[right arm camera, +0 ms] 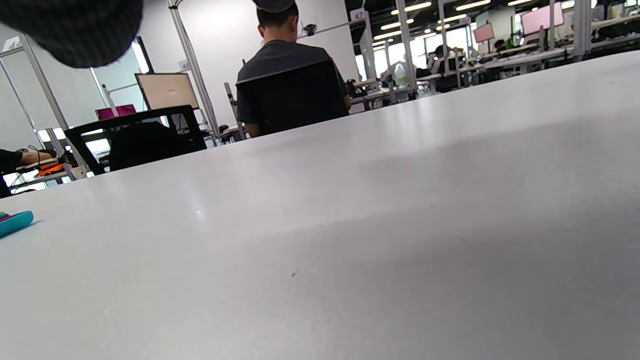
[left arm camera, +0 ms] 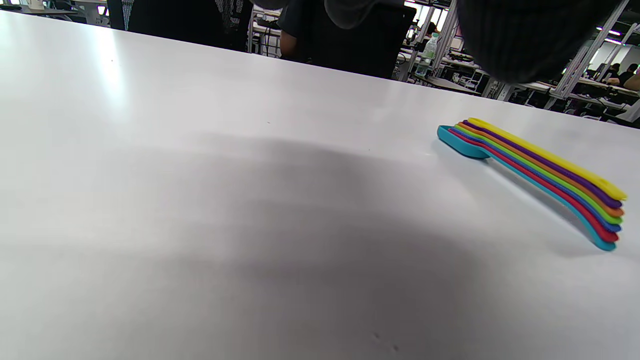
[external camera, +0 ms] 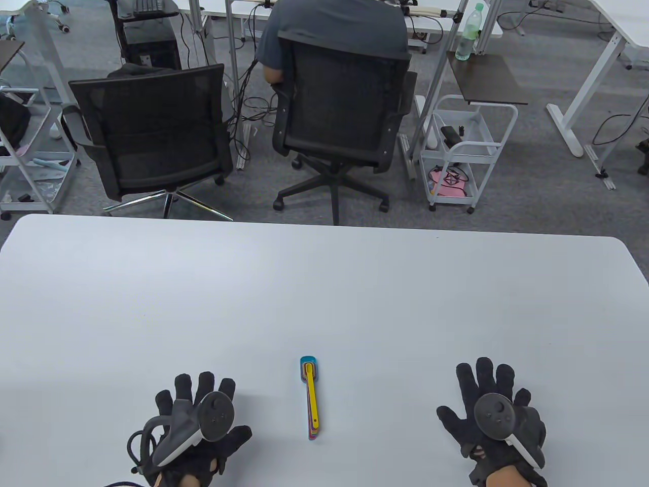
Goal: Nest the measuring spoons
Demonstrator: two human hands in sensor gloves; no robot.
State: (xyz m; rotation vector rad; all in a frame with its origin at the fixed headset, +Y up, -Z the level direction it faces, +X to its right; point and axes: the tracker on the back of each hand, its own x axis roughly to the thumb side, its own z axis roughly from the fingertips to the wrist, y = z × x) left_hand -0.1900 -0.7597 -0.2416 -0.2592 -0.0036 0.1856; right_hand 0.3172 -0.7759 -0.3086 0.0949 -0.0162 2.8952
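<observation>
Spoons (external camera: 311,398) lie as one nested stack on the desk (external camera: 324,284), near its front edge, between the two hands. The teal spoon is at the bottom and the yellow one on top; in the left wrist view the stack (left arm camera: 537,172) shows six or seven coloured layers, handles aligned and fanned slightly at the tail end. No loose spoon is visible in any view.

Long axis: runs nearly straight away from the person, bowls at the far end, handle tips at the near end.

Left hand (external camera: 195,431): palm down, fingers spread, flat on or just above the desk; the grip is wide and holds nothing. The stack lies to its right, apart from it.

Right hand (external camera: 494,418): the same posture, fingers splayed, holding nothing. The stack lies to its left, well apart. In the right wrist view only the teal bowl end (right arm camera: 15,223) shows at the left edge.

Nearer hand: the left, by a clear margin.

Judgement: nesting looks complete or nearly so. If any move is left, it would be a sideways reach from the left hand toward the handle end, squaring the fanned tips along the axis.
</observation>
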